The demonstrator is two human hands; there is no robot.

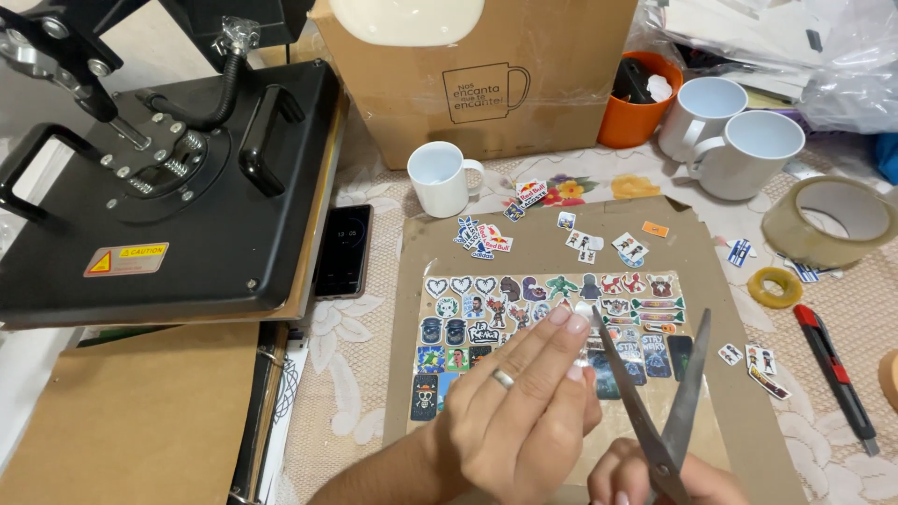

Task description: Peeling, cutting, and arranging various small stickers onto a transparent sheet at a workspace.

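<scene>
My left hand (524,411), a ring on one finger, lies flat with fingers together on a glossy sheet of small colourful stickers (486,327). The sheet rests on a brown cardboard sheet (599,238). My right hand (645,477) sits at the bottom edge and holds scissors (669,393) whose blades stand apart, points up over the sticker sheet's right half. Several cut-out stickers (580,241) lie loose on the cardboard above the sheet.
A black heat press (178,178) fills the left, a phone (344,251) beside it. Three white mugs (440,178) (697,112) (753,154), an orange cup (641,93), a cardboard box (468,65), tape rolls (828,220) (774,287) and a red utility knife (832,369) surround the cardboard.
</scene>
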